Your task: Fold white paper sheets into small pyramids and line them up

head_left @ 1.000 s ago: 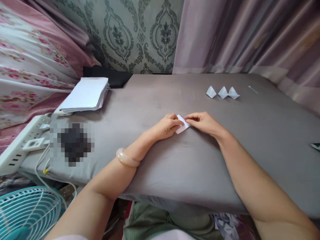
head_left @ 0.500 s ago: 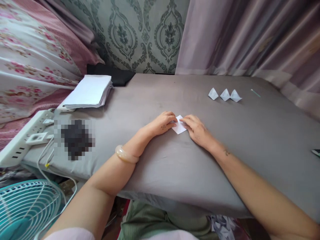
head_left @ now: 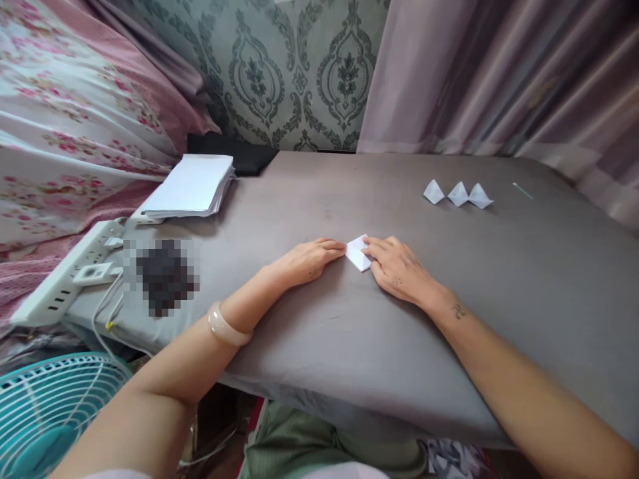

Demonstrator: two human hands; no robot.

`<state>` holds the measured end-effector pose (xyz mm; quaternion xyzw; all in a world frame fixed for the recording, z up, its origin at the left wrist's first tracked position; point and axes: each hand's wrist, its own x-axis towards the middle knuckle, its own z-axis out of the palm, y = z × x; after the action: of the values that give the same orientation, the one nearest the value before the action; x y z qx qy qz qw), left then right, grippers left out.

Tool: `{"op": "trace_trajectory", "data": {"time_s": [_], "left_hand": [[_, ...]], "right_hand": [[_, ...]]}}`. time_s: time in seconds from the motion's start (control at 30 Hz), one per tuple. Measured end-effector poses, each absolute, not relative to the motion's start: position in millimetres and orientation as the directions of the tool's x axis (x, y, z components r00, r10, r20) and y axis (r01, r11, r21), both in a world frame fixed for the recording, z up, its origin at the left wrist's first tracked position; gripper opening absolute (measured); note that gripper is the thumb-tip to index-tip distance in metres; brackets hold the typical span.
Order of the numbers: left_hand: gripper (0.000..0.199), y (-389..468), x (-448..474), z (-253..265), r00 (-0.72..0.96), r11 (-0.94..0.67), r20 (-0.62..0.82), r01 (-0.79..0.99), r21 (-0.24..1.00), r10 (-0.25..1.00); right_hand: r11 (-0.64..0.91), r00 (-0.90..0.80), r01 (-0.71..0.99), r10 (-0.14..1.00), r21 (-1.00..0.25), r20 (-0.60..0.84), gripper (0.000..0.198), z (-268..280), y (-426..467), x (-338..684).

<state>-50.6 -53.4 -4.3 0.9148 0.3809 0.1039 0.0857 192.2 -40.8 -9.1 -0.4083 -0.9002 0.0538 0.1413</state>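
A: What lay nearest?
B: One pair of green cloth trousers (head_left: 299,442) on the person's lap, and on the left one round teal fan (head_left: 54,416) with a pale wire guard.
A: And the hands?
B: Two, both over one table spread with smooth grey cloth (head_left: 319,346). The bare left hand (head_left: 314,259), below one glossy cream bangle (head_left: 227,326), had its fingers together and slightly bent, tips at the paper's left corner; whether they pinched it, B could not tell. The bare right hand (head_left: 398,269) was half open, fingers a little apart, their tips on the paper's right part; the thumb's hold was unclear.
A: Which paper?
B: One small, flat, folded white paper piece (head_left: 356,253), on the cloth between the hands. One corner pointed toward the far wall, one toward the lap, one left. What showed ran longest from near to far, but fingers covered the right side, so its true long axis could not be told.
A: Farther off?
B: On the left, one long white plastic power strip (head_left: 37,303), then one stack of white paper sheets (head_left: 187,186). On the right, three peaked white folded paper shapes (head_left: 458,193) in a row, two close together and one slightly apart, and one thin pale stick (head_left: 522,191) beyond them.
A: Behind those?
B: One folded black cloth (head_left: 244,158), then the grey patterned wall (head_left: 299,80).
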Motion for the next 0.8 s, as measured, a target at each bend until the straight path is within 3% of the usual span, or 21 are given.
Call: {"op": "trace_trajectory", "data": {"time_s": [0.3,0.4,0.53,0.63,0.8], "left_hand": [[0.051,-46.6,-52.5,1.1,0.692,-0.687,0.099,0.671,0.279,0.715],[0.047,-40.3,-51.0,6.5,0.706,-0.699,0.101,0.653,0.29,0.701],[0.024,-30.4,-41.0,14.6,0.667,-0.661,0.094,0.691,0.29,0.739],[0.023,-22.6,-33.3,14.2,0.699,-0.703,0.143,0.64,0.311,0.7],[0.025,-17.2,-32.3,1.6,0.702,-0.695,0.204,0.537,0.477,0.682]], "right_hand": [[0.539,-0.496,0.716,0.84,-0.444,0.219,0.022,-14.9,-26.0,187.6],[0.548,-0.484,0.713,0.836,-0.438,0.257,0.016,-19.2,-24.8,186.3],[0.574,-0.504,0.725,0.819,-0.381,0.275,0.025,-19.6,-27.6,184.4],[0.581,-0.512,0.738,0.813,-0.344,0.276,0.027,-19.1,-29.5,182.9],[0.632,-0.532,0.684,0.774,-0.365,0.342,0.025,-22.7,-29.7,180.8]]}}
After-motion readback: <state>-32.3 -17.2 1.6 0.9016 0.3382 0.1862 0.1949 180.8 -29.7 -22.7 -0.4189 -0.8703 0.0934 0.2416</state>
